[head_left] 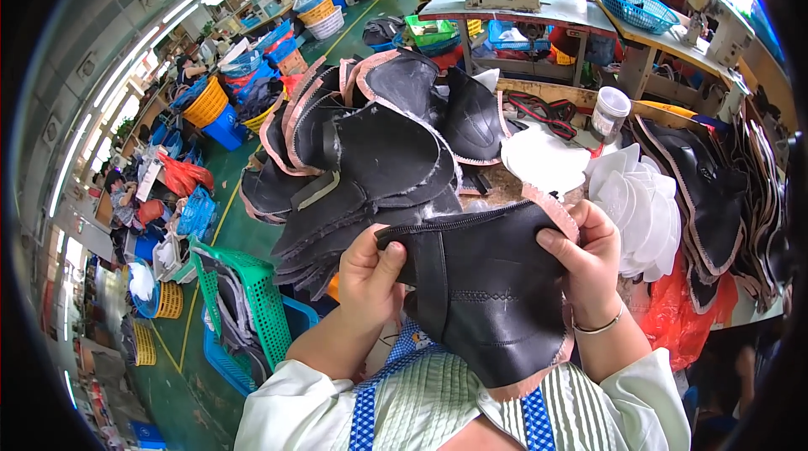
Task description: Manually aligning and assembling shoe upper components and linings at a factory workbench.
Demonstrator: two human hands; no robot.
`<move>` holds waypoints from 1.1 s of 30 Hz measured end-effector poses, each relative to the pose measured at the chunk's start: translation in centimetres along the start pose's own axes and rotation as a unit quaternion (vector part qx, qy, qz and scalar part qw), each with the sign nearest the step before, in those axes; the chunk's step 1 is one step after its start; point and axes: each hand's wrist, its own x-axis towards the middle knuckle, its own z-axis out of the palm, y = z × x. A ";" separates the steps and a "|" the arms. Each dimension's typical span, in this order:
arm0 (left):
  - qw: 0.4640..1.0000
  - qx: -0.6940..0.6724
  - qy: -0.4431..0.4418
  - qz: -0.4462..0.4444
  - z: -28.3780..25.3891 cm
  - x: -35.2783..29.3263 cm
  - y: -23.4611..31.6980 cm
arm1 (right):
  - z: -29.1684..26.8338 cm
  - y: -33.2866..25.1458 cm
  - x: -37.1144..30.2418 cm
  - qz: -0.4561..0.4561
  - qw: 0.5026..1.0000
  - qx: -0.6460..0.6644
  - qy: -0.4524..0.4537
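Stretched between my two hands is a black shoe upper (492, 295) with a zipper along its top edge, stitching across its middle and a pinkish lining at the rim. My left hand (370, 274) pinches its left corner, thumb on top. At the upper right edge my right hand (589, 257) grips it, thumb pressed on the black face. Beyond it to the left rises a pile of black shoe uppers (383, 148) with fuzzy pink edges. White curved stiffener pieces (635, 211) lie in a stack to the right, and more white pieces (545, 158) rest at the table's middle.
Behind the white pieces stands a white tub (610, 110). More black uppers (694, 190) hang at the right, above a red plastic bag (686, 316). A green basket (244, 291) is on the floor at left. A sewing machine table (539, 13) stands at the far side.
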 end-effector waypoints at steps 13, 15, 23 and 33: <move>0.823 0.430 -0.224 0.295 0.6 3.1 6.1 | -3.9 -3.3 3.2 0.238 0.887 -0.208 -0.338; 0.832 0.434 -0.229 0.259 1.6 3.4 6.0 | -1.4 -5.5 3.6 0.082 0.886 -0.288 -0.353; 0.770 0.425 -0.230 0.416 3.0 3.6 4.9 | 2.2 -4.9 4.0 -0.141 0.854 -0.301 -0.400; 0.939 0.043 -0.254 -0.229 0.8 3.1 4.1 | 1.0 -3.5 4.1 0.041 0.947 -0.054 -0.313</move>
